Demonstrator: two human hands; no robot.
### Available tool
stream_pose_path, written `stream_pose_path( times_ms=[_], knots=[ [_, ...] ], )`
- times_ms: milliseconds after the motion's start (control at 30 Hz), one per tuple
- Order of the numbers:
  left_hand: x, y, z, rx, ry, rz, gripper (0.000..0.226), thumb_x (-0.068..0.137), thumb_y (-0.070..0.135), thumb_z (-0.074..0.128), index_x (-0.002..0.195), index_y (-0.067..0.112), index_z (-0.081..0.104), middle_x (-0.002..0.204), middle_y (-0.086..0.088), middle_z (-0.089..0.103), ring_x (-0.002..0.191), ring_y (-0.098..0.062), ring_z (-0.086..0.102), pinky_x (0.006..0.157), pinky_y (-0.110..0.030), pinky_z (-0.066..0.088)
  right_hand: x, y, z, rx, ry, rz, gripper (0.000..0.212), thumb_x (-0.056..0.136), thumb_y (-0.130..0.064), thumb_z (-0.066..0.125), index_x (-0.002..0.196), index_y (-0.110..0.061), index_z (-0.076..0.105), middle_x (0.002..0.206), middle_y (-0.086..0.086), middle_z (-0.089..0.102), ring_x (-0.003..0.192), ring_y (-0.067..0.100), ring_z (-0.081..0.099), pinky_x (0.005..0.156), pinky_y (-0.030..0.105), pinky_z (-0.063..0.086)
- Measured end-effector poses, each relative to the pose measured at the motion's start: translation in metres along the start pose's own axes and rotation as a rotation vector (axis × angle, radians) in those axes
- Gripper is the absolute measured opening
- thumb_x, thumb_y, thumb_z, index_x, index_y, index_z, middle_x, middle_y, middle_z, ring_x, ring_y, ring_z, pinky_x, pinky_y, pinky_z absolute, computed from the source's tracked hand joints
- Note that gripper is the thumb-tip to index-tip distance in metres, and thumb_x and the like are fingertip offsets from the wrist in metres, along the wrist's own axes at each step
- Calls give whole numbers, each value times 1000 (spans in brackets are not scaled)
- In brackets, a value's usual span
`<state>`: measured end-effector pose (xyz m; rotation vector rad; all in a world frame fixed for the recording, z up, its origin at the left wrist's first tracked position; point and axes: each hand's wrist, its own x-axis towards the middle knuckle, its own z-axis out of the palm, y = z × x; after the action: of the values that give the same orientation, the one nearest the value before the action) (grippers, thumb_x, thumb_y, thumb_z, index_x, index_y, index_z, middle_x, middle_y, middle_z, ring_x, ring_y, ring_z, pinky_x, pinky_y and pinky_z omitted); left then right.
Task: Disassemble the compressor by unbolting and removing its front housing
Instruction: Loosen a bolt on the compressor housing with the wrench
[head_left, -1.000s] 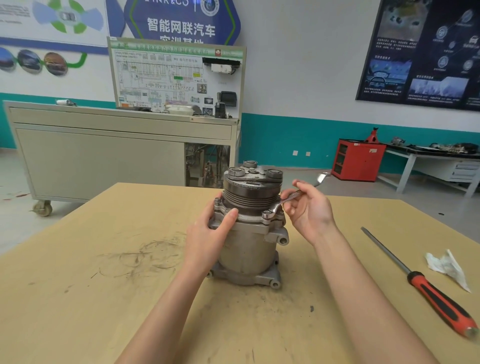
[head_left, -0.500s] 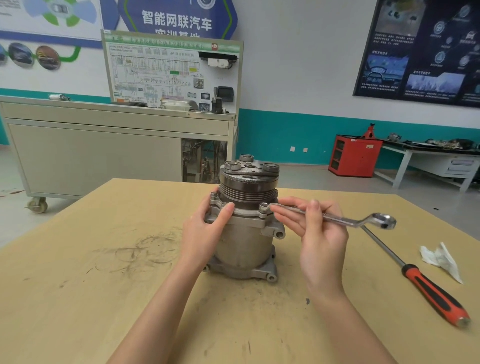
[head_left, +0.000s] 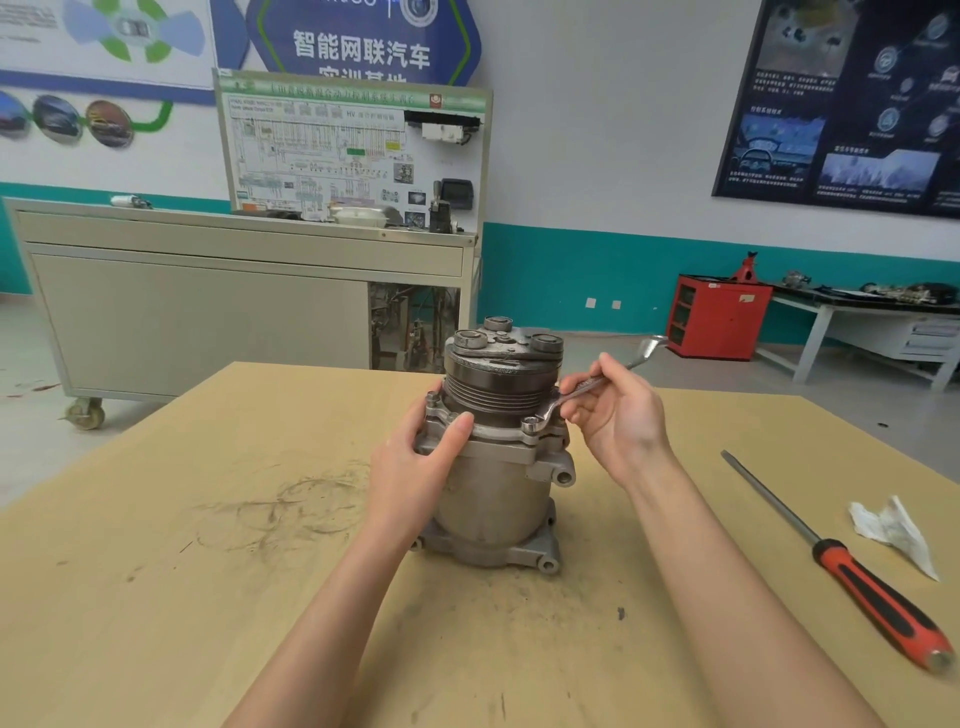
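Compressor (head_left: 493, 483) stands upright on the table (head_left: 208, 597); left hand (head_left: 415, 467) clasps it against turning, right hand (head_left: 618, 415) pinches the wrench (head_left: 548, 410) seated on a bolt (head_left: 531, 426)

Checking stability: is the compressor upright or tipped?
Upright: compressor stands on its base on the table, pulley uppermost, left hand gripping it.

Screwdriver (head_left: 836, 564) and crumpled tissue (head_left: 891, 527) lie on table (head_left: 156, 597)

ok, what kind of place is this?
Probably an automotive training workshop: a white wiring-diagram trainer board on a grey wheeled cabinet, a red metal cabinet, and a grey metal compressor standing on the tan wooden table.
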<state>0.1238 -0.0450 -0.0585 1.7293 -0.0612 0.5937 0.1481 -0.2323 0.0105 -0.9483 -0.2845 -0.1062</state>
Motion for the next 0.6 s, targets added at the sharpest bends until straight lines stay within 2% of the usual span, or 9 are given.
stream_pose_path(
  times_ms=[100, 233, 400, 500, 600],
  knots=[
    [0, 1, 0, -7, -3, -3, 41, 85, 50, 61, 124, 51, 50, 108, 35, 59, 103, 22, 50, 86, -10, 42, -1, -2, 6, -5, 56, -95, 35, 103, -19, 32, 72, -9, 43, 57, 14, 65, 38, 21, 57, 39, 19, 45],
    [1, -1, 0, 9, 13, -1, 39, 87, 49, 62, 123, 51, 48, 93, 47, 57, 94, 30, 48, 80, -4, 40, -33, -3, 9, -269, 96, -375, 33, 104, -21, 32, 77, -7, 46, 66, 12, 70, 49, 25, 66, 45, 23, 52],
    [1, -2, -1, 13, 13, 33, 50, 88, 48, 63, 136, 38, 52, 111, 28, 63, 104, 17, 54, 90, -14, 45, -72, 18, 9, -482, 24, -682, 20, 99, -26, 38, 84, -18, 49, 83, 4, 72, 68, 24, 72, 61, 28, 58],
    [0, -2, -1, 25, 0, 34, 55, 86, 53, 62, 138, 39, 51, 116, 21, 65, 108, 13, 55, 92, -17, 45, -70, 27, 1, -368, 31, -648, 22, 100, -22, 32, 85, -14, 46, 84, 7, 72, 69, 26, 71, 63, 28, 57],
    [-1, 0, -1, 27, -4, 30, 53, 88, 51, 61, 139, 38, 50, 114, 23, 64, 105, 18, 52, 88, -12, 44, -43, 17, -8, -87, 60, -361, 31, 103, -15, 27, 79, -6, 46, 71, 12, 70, 58, 28, 68, 54, 27, 55]
  ],
)
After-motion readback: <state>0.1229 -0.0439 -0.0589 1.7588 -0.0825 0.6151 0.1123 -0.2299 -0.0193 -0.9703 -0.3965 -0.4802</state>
